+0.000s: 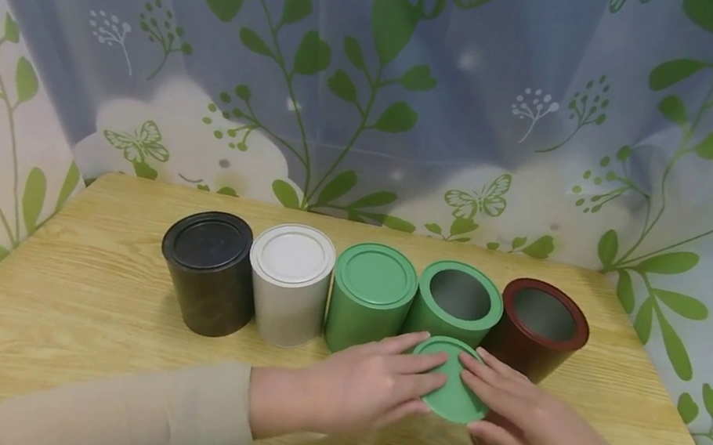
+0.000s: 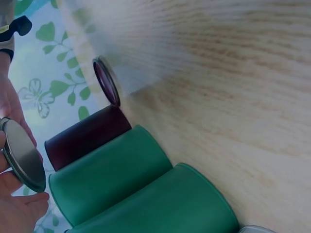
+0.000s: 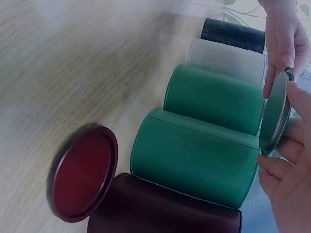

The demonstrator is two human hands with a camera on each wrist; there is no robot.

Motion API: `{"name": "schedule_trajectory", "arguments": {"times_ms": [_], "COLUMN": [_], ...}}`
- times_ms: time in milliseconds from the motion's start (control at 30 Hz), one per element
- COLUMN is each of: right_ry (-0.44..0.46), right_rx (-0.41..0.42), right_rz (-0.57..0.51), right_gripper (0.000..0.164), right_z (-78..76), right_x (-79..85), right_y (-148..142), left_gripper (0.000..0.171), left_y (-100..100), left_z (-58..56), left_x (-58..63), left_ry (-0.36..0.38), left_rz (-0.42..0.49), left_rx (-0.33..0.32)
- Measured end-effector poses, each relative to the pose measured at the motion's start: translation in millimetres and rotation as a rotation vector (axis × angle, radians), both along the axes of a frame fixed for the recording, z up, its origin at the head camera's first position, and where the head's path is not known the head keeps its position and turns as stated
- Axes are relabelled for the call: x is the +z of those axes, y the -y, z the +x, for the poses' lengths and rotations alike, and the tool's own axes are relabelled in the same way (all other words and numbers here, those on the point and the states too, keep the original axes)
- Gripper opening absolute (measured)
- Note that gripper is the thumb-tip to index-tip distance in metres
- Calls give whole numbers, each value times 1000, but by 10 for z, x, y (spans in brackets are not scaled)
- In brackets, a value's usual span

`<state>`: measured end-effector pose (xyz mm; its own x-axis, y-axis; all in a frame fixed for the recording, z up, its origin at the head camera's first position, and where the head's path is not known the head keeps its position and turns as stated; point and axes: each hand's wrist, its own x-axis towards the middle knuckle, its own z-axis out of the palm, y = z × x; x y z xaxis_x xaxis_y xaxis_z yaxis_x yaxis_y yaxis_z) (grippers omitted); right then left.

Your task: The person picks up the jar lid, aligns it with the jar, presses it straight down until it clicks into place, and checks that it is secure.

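Both hands hold a round green lid (image 1: 454,399) just in front of the open green can (image 1: 487,309). My left hand (image 1: 364,383) has its fingers over the lid's left side, with the thumb at the lower edge. My right hand (image 1: 535,425) grips the opposite side; in the right wrist view its fingers (image 3: 291,145) are at the rim. The lid's grey metallic underside (image 2: 24,150) shows in the left wrist view. A dark red lid (image 3: 85,174) lies on the table by the dark red can (image 3: 165,208), mostly hidden beneath my right hand in the head view.
On the wooden table (image 1: 64,298), the cans stand side by side in a row. Lids cover the black can (image 1: 210,300), white can (image 1: 285,313) and another green can (image 1: 368,320). The dark red can's top is open. A leaf-patterned curtain (image 1: 350,94) hangs behind the table.
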<state>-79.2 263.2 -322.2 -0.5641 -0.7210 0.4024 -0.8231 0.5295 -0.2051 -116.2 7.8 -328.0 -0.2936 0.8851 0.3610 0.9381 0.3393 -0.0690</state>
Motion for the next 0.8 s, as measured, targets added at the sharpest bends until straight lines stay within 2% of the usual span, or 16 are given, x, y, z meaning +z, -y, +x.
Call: {"name": "schedule_trajectory", "arguments": {"times_ms": [233, 467, 700, 800], "right_ry": [22, 22, 48, 71], "right_rx": [-34, -57, -95, -105], "right_rz": [22, 55, 81, 96], "right_gripper": [59, 61, 60, 58], "right_z": [-23, -41, -82, -102], "right_x": [73, 137, 197, 217], "right_y": [-3, -6, -19, -25], "left_gripper": [39, 39, 43, 44], "left_y": [-7, -16, -49, -57], "left_z": [-36, -94, -183, -222], "left_x": [78, 150, 219, 227], "left_ry": [55, 1, 75, 69], "left_rz": [-14, -79, -119, -133], "left_rx": [15, 2, 33, 23]}}
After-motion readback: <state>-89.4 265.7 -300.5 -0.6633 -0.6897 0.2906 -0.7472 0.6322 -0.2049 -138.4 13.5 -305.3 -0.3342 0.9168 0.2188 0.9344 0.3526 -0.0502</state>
